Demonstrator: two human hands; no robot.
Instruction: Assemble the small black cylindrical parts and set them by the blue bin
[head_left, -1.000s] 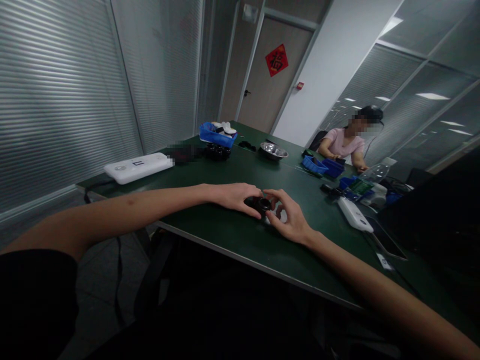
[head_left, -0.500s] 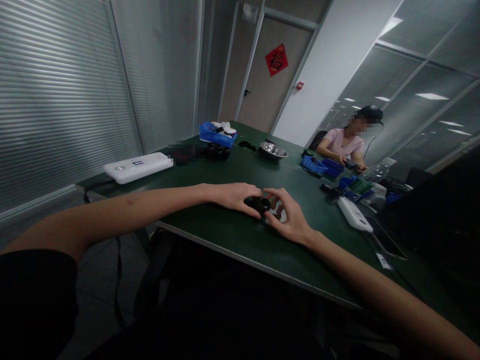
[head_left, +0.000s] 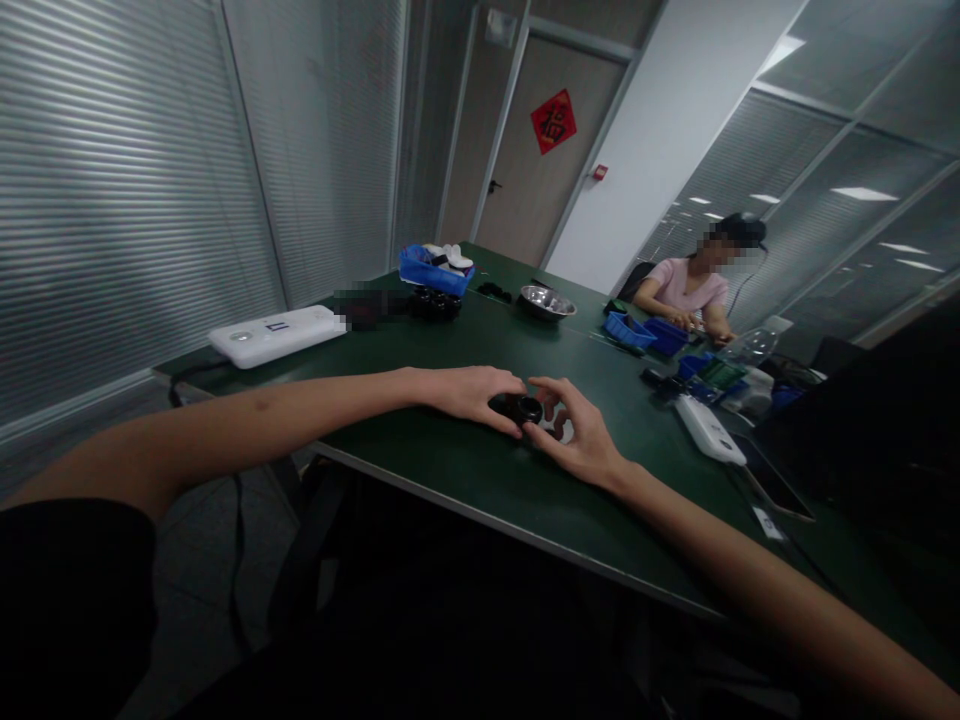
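Note:
A small black round part (head_left: 523, 408) rests on the dark green table (head_left: 465, 470) between my two hands. My left hand (head_left: 469, 392) lies over its left side with fingers curled round it. My right hand (head_left: 576, 437) pinches its right side with thumb and fingertips, the other fingers arched above the table. Under my right palm a small pale patch shows, which I cannot make out.
A white flat device (head_left: 274, 334) lies at the table's left end. A blue bin (head_left: 435, 268) with white pieces, black parts (head_left: 433, 302) and a metal bowl (head_left: 547, 300) stand farther back. Blue bins (head_left: 645, 332) and a white device (head_left: 706, 428) sit right, where another person (head_left: 694, 285) works.
My hands stay on the black part. My right fingers have shifted slightly around it. The other person's hands have moved a little.

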